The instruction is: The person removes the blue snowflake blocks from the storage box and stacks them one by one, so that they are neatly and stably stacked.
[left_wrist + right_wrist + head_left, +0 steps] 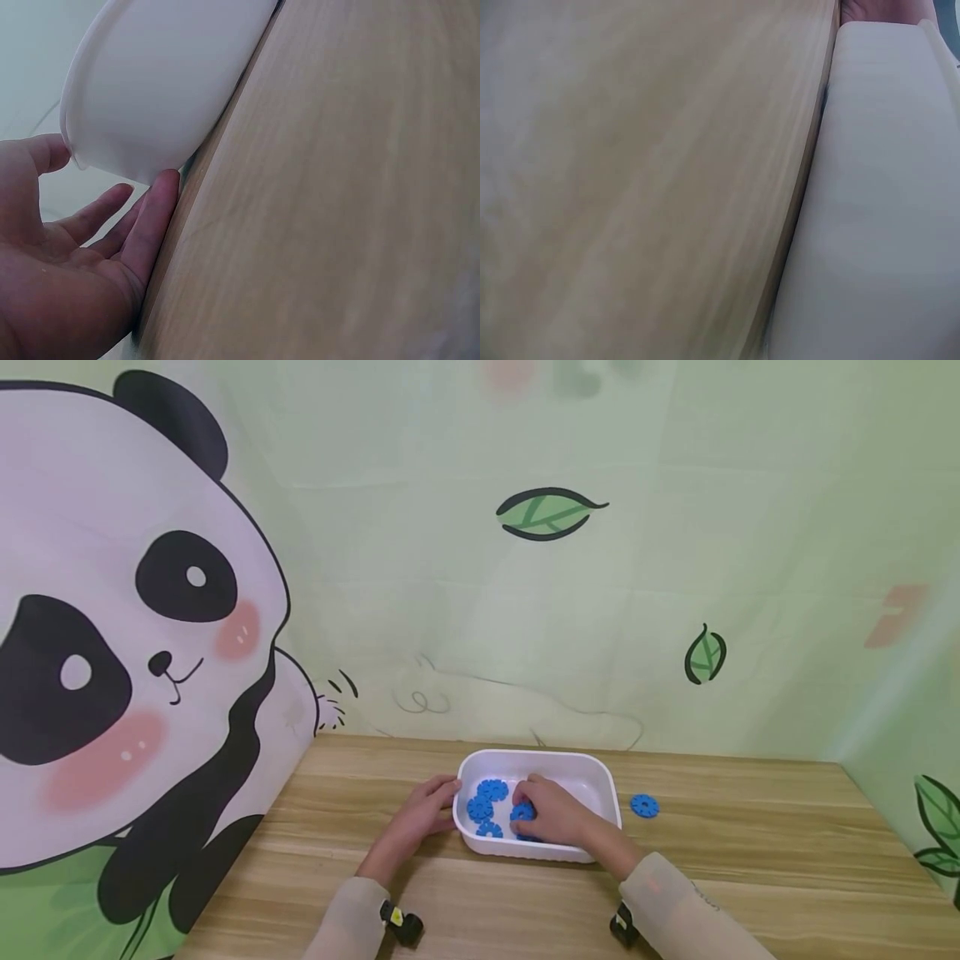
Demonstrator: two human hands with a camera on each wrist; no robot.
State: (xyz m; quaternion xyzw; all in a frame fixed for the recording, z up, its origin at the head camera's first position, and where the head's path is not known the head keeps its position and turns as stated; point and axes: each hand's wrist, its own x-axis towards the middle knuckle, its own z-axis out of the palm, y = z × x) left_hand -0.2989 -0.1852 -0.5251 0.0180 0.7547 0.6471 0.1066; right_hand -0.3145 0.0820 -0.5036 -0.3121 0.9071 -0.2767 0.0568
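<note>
A white plastic bin (468, 842) stands on the wooden table with several blue notched discs (480, 809) lying in its left part. My left hand (422, 811) is at the bin's left end. In the left wrist view, its thumb meets the rim and a long straight finger (154, 217) touches the lower wall. Reaching over the front wall, my right hand (553, 811) is inside the bin, with curled fingers pinching a blue notched disc (522, 812). Part of another blue piece shows beneath that hand. The right wrist view shows the bin's outer wall (877, 187); the right hand is outside that view.
Another blue notched disc (644, 806) lies on the wooden table (750, 835), just right of the bin. Behind the table hangs a pale green backdrop (450, 568) with a printed panda and leaves. Both sleeves have a small black camera at the wrist.
</note>
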